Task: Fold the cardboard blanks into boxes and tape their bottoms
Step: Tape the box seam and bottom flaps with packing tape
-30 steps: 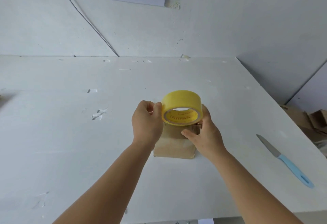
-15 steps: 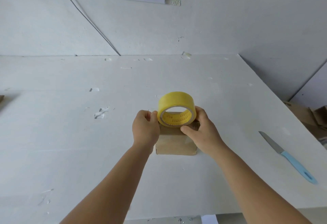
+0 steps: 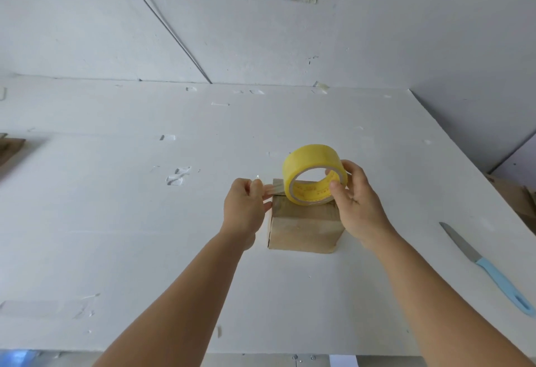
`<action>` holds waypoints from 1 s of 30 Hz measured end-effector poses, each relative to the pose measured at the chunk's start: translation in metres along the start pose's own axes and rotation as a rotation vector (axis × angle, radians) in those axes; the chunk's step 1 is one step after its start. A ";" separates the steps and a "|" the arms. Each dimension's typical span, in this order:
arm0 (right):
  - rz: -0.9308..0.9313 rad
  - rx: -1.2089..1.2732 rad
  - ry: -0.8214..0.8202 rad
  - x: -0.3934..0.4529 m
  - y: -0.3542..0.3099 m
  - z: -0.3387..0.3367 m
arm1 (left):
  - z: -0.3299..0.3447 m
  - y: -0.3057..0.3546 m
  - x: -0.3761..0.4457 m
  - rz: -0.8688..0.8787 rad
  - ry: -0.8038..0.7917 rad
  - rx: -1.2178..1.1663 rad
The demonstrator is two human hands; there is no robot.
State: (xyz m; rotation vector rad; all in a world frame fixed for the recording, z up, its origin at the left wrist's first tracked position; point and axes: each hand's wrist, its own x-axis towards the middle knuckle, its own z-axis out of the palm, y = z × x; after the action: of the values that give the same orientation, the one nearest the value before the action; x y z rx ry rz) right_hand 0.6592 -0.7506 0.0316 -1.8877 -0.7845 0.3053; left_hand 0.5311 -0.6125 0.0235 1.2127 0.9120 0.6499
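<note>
A small brown cardboard box (image 3: pixel 304 229) stands on the white table (image 3: pixel 116 221), folded up. My right hand (image 3: pixel 352 197) grips a yellow roll of tape (image 3: pixel 311 163) just above the box's top, fingers through its core. My left hand (image 3: pixel 246 205) pinches the tape's clear free end (image 3: pixel 274 189) beside the box's upper left edge. A short strip stretches between that hand and the roll.
A knife with a light blue handle (image 3: pixel 490 271) lies on the table at the right. Brown cardboard pieces (image 3: pixel 513 195) sit off the table's right edge, and another brown piece (image 3: pixel 10 149) shows at the far left. Bits of old tape dot the tabletop.
The roll has shifted right with my right hand while my left hand stayed at the box's left, pulling a short length of tape out between them.
</note>
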 end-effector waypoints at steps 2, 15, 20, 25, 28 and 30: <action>0.000 0.014 -0.027 0.002 -0.002 0.001 | -0.003 0.000 0.002 -0.035 -0.032 -0.046; -0.083 -0.124 0.071 0.003 0.001 0.009 | -0.014 -0.005 0.013 -0.198 -0.076 -0.147; -0.106 -0.106 0.088 0.004 0.009 0.010 | -0.020 -0.017 0.016 -0.252 -0.106 -0.114; -0.096 -0.066 0.100 0.003 0.012 0.012 | -0.017 -0.027 0.015 -0.291 -0.100 -0.086; -0.108 -0.066 0.104 0.002 0.013 0.012 | -0.016 -0.034 0.020 -0.319 -0.125 -0.052; -0.112 -0.072 0.106 0.000 0.012 0.013 | -0.013 -0.041 0.021 -0.320 -0.157 -0.003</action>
State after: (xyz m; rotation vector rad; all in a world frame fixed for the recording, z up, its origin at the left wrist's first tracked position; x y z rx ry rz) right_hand 0.6573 -0.7443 0.0152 -1.9022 -0.8357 0.1074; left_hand 0.5285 -0.5991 -0.0223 1.0685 0.9456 0.2958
